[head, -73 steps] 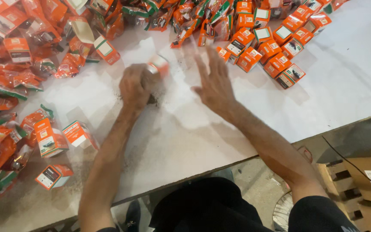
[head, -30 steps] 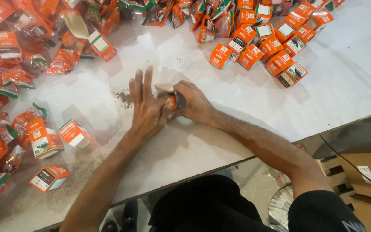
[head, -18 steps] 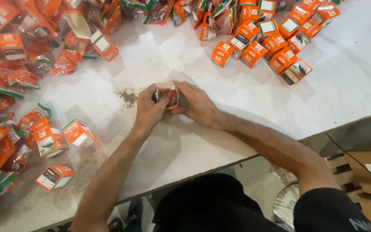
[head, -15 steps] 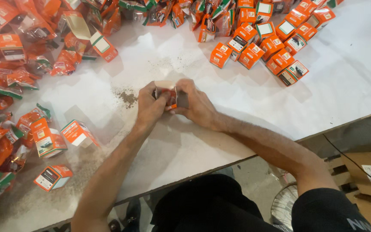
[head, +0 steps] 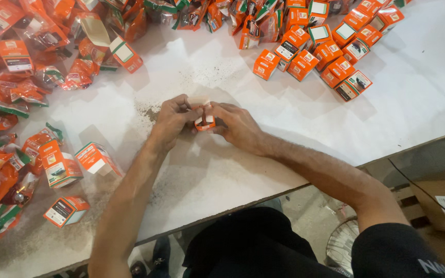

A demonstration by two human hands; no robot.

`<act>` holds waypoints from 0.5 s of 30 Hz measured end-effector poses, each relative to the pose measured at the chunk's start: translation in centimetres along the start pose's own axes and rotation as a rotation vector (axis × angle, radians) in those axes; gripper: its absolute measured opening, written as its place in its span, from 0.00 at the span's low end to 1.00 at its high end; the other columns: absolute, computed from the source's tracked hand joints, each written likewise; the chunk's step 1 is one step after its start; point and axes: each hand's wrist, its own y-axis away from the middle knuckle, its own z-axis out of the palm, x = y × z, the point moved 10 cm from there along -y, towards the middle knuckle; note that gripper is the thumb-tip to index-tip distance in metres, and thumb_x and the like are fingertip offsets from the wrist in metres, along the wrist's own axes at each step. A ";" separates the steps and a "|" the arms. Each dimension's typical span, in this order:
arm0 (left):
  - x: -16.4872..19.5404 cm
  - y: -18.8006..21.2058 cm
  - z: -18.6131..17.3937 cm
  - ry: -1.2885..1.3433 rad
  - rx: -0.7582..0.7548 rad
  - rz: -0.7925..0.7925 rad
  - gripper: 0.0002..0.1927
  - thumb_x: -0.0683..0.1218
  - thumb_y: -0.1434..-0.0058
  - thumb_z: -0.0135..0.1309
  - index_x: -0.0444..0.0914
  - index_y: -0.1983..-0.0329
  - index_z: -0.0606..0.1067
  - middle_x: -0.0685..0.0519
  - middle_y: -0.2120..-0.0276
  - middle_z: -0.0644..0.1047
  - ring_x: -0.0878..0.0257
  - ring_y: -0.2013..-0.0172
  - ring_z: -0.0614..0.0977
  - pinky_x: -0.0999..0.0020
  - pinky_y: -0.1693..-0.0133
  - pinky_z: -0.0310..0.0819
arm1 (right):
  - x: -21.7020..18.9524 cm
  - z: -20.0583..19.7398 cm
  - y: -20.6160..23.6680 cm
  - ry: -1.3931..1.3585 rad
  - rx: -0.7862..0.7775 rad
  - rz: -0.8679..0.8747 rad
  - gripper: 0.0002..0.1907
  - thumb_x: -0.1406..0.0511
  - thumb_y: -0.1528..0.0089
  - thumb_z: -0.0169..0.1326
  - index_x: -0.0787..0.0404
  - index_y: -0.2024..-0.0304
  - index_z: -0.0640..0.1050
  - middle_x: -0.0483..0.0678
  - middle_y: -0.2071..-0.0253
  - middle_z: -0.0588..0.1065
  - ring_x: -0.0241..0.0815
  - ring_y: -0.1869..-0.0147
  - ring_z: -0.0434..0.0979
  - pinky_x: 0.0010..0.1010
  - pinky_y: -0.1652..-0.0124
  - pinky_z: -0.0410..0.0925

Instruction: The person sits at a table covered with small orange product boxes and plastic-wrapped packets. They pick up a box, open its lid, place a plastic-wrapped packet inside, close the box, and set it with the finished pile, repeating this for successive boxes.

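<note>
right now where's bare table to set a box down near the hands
Bare white table right of the right hand, below the row of orange boxes. Also bare near the front edge under the left hand. Crowded along the left with orange packets.

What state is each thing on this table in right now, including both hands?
Left hand: gripping the small box.
Right hand: gripping the same box from the other side.
Small box: orange, held just above the table, top flaps open.
Boxes top right: closed, grouped together.
Bags at left: loosely piled.
Table: white, dusty near the hands.
</note>
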 end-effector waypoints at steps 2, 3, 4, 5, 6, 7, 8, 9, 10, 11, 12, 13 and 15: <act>0.3 0.1 0.6 -0.125 0.052 0.042 0.05 0.38 0.38 0.59 0.32 0.60 0.77 0.50 0.69 0.79 0.67 0.72 0.81 0.71 0.70 0.77 | -0.2 -0.1 0.0 0.009 0.000 0.005 0.27 0.69 0.43 0.66 0.59 0.44 0.69 0.57 0.44 0.77 0.61 0.43 0.77 0.44 0.50 0.73; 0.8 0.4 0.8 -0.242 0.097 0.094 0.06 0.38 0.37 0.59 0.31 0.59 0.78 0.48 0.69 0.80 0.64 0.72 0.81 0.69 0.69 0.77 | -0.3 -0.3 -0.1 0.017 0.006 0.007 0.27 0.69 0.43 0.66 0.59 0.45 0.68 0.57 0.45 0.77 0.62 0.44 0.78 0.44 0.52 0.73; 1.3 1.0 0.9 -0.358 0.144 0.142 0.06 0.38 0.36 0.58 0.30 0.57 0.79 0.45 0.68 0.80 0.62 0.71 0.81 0.66 0.69 0.76 | 0.5 -0.1 -0.1 -0.019 -0.015 0.090 0.26 0.68 0.42 0.66 0.59 0.46 0.67 0.56 0.49 0.78 0.60 0.46 0.79 0.43 0.53 0.73; 2.8 2.1 1.6 -0.381 0.134 0.318 0.08 0.38 0.34 0.56 0.31 0.53 0.78 0.45 0.60 0.81 0.61 0.62 0.82 0.66 0.60 0.77 | 1.3 0.2 0.0 -0.056 -0.040 0.170 0.25 0.67 0.41 0.66 0.58 0.47 0.67 0.54 0.52 0.80 0.59 0.47 0.81 0.43 0.55 0.73; 4.3 3.4 2.3 -0.405 0.118 0.497 0.10 0.38 0.32 0.54 0.31 0.49 0.77 0.45 0.53 0.81 0.59 0.53 0.82 0.65 0.51 0.77 | 2.0 0.5 0.2 -0.090 -0.061 0.249 0.25 0.66 0.39 0.67 0.58 0.48 0.66 0.53 0.56 0.81 0.58 0.49 0.82 0.42 0.57 0.74; 5.7 4.9 2.8 -0.428 0.096 0.677 0.12 0.38 0.30 0.53 0.31 0.45 0.76 0.45 0.45 0.81 0.58 0.44 0.83 0.64 0.42 0.77 | 1.9 0.4 0.1 -0.093 -0.042 0.228 0.26 0.66 0.40 0.67 0.58 0.48 0.64 0.53 0.56 0.80 0.58 0.49 0.82 0.42 0.57 0.73; 6.1 5.7 3.5 -0.545 0.055 0.753 0.15 0.39 0.34 0.56 0.31 0.45 0.76 0.43 0.44 0.79 0.54 0.42 0.81 0.62 0.41 0.75 | 1.8 0.3 0.1 -0.098 -0.026 0.211 0.27 0.66 0.40 0.67 0.58 0.48 0.63 0.54 0.56 0.80 0.59 0.49 0.81 0.42 0.58 0.73; 6.4 6.6 4.1 -0.662 0.014 0.825 0.19 0.40 0.38 0.60 0.31 0.44 0.75 0.41 0.42 0.77 0.50 0.40 0.78 0.60 0.40 0.73 | 1.7 0.2 0.1 -0.106 -0.012 0.196 0.28 0.66 0.40 0.67 0.59 0.48 0.61 0.54 0.56 0.79 0.59 0.50 0.81 0.42 0.58 0.73; 6.5 7.3 4.7 -0.781 -0.024 0.897 0.23 0.41 0.42 0.64 0.31 0.44 0.75 0.39 0.41 0.76 0.46 0.38 0.76 0.57 0.38 0.71 | 1.9 0.3 0.2 -0.110 -0.018 0.211 0.28 0.67 0.40 0.66 0.58 0.48 0.62 0.54 0.56 0.79 0.58 0.50 0.82 0.42 0.58 0.73; 6.5 7.4 4.6 -0.811 -0.001 0.900 0.22 0.40 0.42 0.63 0.32 0.45 0.75 0.40 0.41 0.76 0.45 0.37 0.76 0.56 0.38 0.71 | 2.0 0.4 0.2 -0.112 -0.020 0.222 0.28 0.68 0.41 0.66 0.58 0.48 0.62 0.54 0.56 0.79 0.58 0.50 0.82 0.42 0.59 0.74; 6.4 7.4 4.6 -0.843 0.017 0.905 0.21 0.39 0.41 0.63 0.32 0.45 0.75 0.40 0.41 0.77 0.44 0.37 0.76 0.56 0.37 0.72 | 2.1 0.4 0.2 -0.115 -0.016 0.234 0.28 0.68 0.42 0.66 0.58 0.48 0.62 0.54 0.57 0.79 0.57 0.51 0.82 0.42 0.59 0.74; 6.4 7.4 4.5 -0.873 0.033 0.906 0.20 0.38 0.41 0.62 0.32 0.45 0.75 0.40 0.41 0.77 0.43 0.36 0.76 0.55 0.37 0.72 | 2.3 0.5 0.2 -0.131 -0.017 0.247 0.27 0.68 0.41 0.66 0.58 0.48 0.62 0.54 0.56 0.80 0.57 0.51 0.83 0.42 0.59 0.74; 5.8 6.3 3.5 -0.696 0.054 0.776 0.15 0.38 0.39 0.61 0.34 0.48 0.74 0.41 0.40 0.77 0.45 0.36 0.77 0.56 0.38 0.73 | 2.5 0.8 0.1 -0.159 -0.034 0.271 0.27 0.67 0.40 0.66 0.58 0.48 0.62 0.53 0.56 0.80 0.56 0.50 0.83 0.42 0.58 0.74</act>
